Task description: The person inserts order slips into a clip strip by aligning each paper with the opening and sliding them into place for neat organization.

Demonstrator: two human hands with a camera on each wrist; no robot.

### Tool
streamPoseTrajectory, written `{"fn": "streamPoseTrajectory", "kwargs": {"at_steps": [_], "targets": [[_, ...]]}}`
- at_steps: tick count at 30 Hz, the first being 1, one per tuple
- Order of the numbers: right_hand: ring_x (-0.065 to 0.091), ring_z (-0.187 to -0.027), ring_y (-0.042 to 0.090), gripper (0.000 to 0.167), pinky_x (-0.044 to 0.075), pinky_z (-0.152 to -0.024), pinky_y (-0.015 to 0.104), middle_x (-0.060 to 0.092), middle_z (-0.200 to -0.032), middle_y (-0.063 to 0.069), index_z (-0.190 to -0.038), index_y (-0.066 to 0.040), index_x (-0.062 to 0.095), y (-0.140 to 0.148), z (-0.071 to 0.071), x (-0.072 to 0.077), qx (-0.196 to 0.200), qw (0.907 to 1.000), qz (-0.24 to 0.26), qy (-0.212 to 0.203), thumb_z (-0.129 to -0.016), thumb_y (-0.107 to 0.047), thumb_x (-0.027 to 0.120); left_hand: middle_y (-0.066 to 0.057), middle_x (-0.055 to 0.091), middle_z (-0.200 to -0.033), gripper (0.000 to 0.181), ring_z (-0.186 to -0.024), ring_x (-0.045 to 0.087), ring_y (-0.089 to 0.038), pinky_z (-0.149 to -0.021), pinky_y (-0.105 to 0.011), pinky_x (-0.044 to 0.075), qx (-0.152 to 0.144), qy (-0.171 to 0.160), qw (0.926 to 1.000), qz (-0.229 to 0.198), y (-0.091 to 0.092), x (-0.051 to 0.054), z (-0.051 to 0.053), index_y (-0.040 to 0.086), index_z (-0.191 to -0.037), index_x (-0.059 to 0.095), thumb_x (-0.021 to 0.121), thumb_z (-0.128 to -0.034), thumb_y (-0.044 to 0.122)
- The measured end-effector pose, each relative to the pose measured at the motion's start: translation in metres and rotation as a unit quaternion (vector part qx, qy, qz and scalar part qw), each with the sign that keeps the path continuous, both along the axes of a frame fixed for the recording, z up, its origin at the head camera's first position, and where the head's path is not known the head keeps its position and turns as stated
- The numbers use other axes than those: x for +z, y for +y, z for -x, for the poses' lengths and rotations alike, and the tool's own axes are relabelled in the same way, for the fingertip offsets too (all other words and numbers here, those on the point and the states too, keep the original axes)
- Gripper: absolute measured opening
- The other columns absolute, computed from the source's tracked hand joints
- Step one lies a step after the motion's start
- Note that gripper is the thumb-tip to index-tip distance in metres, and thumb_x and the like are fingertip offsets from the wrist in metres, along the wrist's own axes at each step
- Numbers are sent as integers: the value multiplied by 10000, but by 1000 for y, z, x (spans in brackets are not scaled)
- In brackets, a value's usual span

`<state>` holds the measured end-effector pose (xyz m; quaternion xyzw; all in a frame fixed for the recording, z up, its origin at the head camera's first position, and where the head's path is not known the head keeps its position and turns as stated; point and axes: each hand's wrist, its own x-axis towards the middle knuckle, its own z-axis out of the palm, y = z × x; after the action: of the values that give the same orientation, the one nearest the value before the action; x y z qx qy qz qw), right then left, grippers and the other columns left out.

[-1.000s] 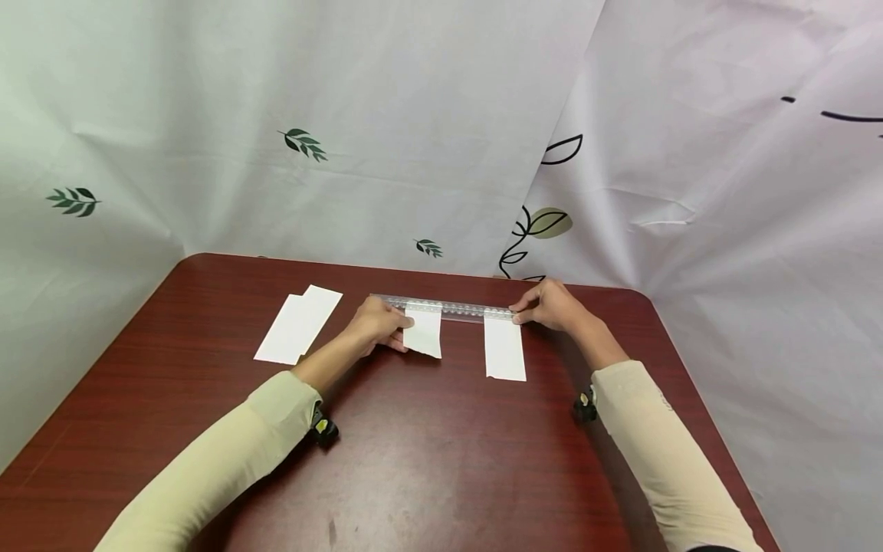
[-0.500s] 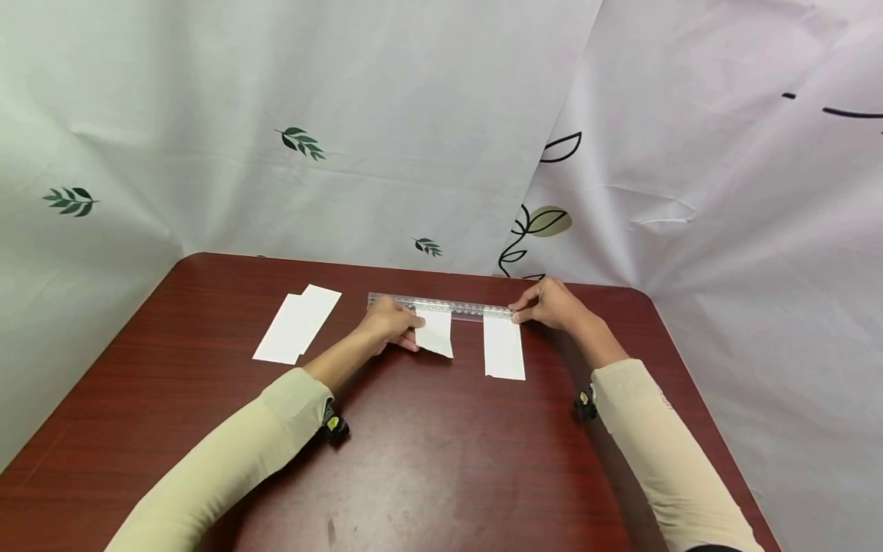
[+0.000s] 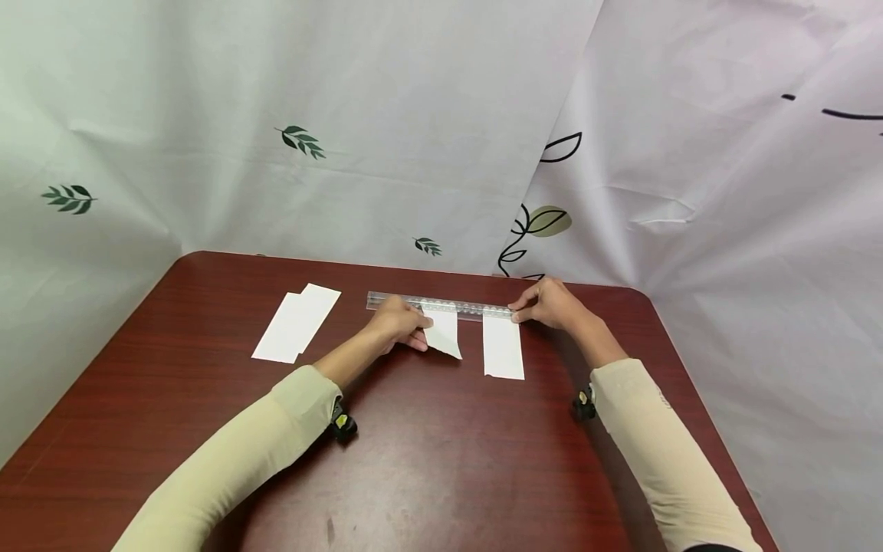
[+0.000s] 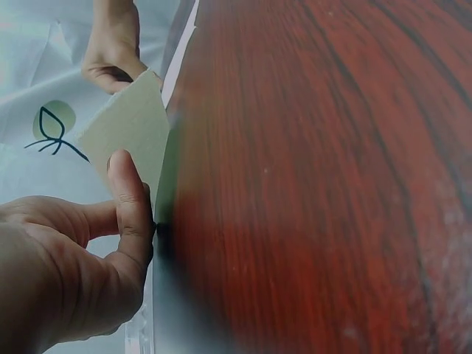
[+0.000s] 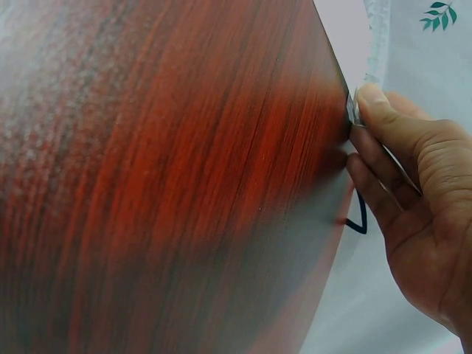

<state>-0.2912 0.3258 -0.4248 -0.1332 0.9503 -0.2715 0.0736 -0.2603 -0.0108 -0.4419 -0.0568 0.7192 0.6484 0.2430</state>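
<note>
In the head view, a clear plastic ruler lies crosswise near the table's far edge. My left hand pinches the left side of a small white paper piece, whose top meets the ruler and whose lower edge lifts off the table. The left wrist view shows this paper tilted up beside the thumb. At the ruler's right end, my right hand pinches the ruler between thumb and fingers. Just left of that grip, a second white paper strip lies flat, its top edge at the ruler.
Two overlapping white paper strips lie on the left of the dark red wooden table. Close behind its far edge hangs a pale curtain with leaf prints.
My left hand has slid to the right along the ruler with the paper piece, nearer the second strip. More of the ruler's left end shows. My right hand stays in place.
</note>
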Motion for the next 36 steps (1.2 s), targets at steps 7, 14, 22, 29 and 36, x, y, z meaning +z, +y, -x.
{"fn": "streamPoseTrajectory", "kwargs": {"at_steps": [7,14,22,29,36], "targets": [[786,-1193,343,185,580,-1161,542,874,-1159,104,-1069,-131,923,1,0,1,11,10000,-79,28,-896,-167,977,-74,629,-666,354,-486,657,-101,-553,-256,649,-32,3,10000,60,-1,1,3,-197,-1352,606,717,-1071,-14],[783,-1187,343,181,572,-1171,547,873,-1163,105,-1062,-133,925,1,1,1,28,10000,-78,53,-894,-171,979,-79,635,-720,409,-526,646,-106,-588,-276,670,-141,-18,9998,167,-3,1,5,-194,-1405,614,740,-1062,-11],[789,-1167,326,183,584,-1140,523,876,-1146,95,-1063,-132,924,1,0,1,60,9999,-65,67,-893,-167,979,-103,654,-814,302,-540,654,-111,-583,-271,666,-253,68,9995,181,1,4,5,-185,-1298,653,739,-1063,-17],[787,-1164,317,189,581,-1111,486,877,-1145,92,-1070,-133,923,2,-1,2,83,9999,-71,96,-893,-165,979,-108,683,-817,274,-527,666,-113,-560,-261,652,-331,100,9994,92,6,4,4,-184,-1270,647,734,-1057,-36],[784,-1186,335,188,575,-1163,535,875,-1154,90,-1070,-128,922,2,0,1,45,10000,-33,37,-895,-167,979,-90,661,-757,257,-518,647,-109,-545,-252,642,-379,129,9991,135,10,2,4,-183,-1251,654,731,-1062,-27]]}}
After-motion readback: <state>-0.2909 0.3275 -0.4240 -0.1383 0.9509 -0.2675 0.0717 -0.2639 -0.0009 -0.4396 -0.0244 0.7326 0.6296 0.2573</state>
